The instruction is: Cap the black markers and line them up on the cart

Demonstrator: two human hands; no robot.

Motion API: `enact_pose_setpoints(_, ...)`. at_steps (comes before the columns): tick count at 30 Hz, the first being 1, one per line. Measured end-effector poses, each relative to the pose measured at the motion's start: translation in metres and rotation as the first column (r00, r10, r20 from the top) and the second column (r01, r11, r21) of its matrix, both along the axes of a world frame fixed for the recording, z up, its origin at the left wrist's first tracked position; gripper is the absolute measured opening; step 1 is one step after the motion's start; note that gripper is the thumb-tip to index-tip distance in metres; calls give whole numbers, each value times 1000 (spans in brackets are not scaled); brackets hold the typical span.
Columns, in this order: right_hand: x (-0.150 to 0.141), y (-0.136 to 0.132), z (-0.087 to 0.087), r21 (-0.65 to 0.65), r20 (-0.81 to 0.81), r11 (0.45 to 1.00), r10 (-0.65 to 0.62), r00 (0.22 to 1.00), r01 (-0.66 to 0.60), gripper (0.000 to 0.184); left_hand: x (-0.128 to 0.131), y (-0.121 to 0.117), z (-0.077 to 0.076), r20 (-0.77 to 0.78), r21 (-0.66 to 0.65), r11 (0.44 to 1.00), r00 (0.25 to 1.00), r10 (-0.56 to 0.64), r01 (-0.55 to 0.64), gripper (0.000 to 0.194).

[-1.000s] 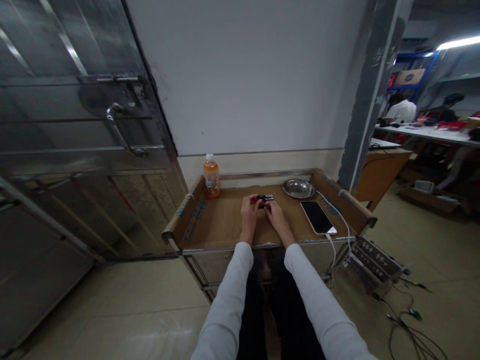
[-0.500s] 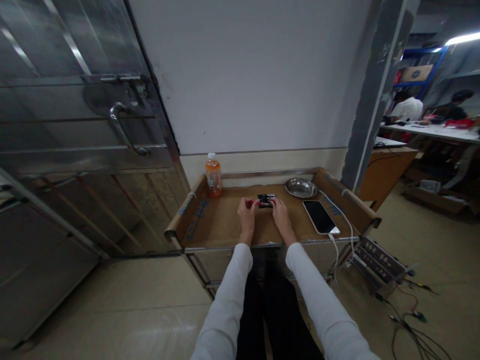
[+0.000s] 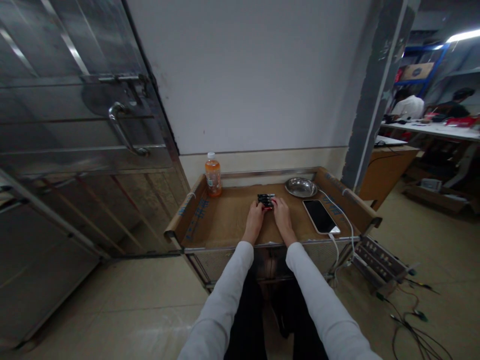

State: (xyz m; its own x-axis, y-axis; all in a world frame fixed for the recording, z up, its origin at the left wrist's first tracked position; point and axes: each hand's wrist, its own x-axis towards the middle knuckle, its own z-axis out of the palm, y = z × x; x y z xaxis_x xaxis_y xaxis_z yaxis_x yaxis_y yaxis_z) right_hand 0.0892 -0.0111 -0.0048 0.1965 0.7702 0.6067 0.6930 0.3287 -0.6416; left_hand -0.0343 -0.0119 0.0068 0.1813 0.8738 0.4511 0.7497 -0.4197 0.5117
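Several dark pens, slim with pale bands, lie side by side in a small row on the cardboard-lined tabletop. A red pen shows at the near side of the row, between my two hands. My left hand is closed, its fingertips pinching the left end of the red pen. My right hand is closed at the right ends of the row, with a bit of red at its fingertips. The fingers hide parts of the pens, and their small size blurs detail.
An orange drink bottle stands at the back left corner. To the right are a shiny metal dish and a phone with a white cable. Raised cardboard sides edge the table. People sit at a far bench.
My left hand has moved right and slightly nearer, bringing the red pen from the left side of the row to its near side. My right hand has barely shifted.
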Motion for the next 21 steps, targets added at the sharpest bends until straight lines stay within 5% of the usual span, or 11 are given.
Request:
enact_pose_setpoints(13, -4, 2, -9, -110, 196, 979, 190, 962, -171, 28, -2, 8, -1, 164, 24, 993, 980, 109, -114, 13)
enact_pose_setpoints(21, -3, -10, 5, -113, 297, 980, 190, 936, -163, 36, -4, 4, -1, 35, -7, 1000, 999, 23, -23, 14)
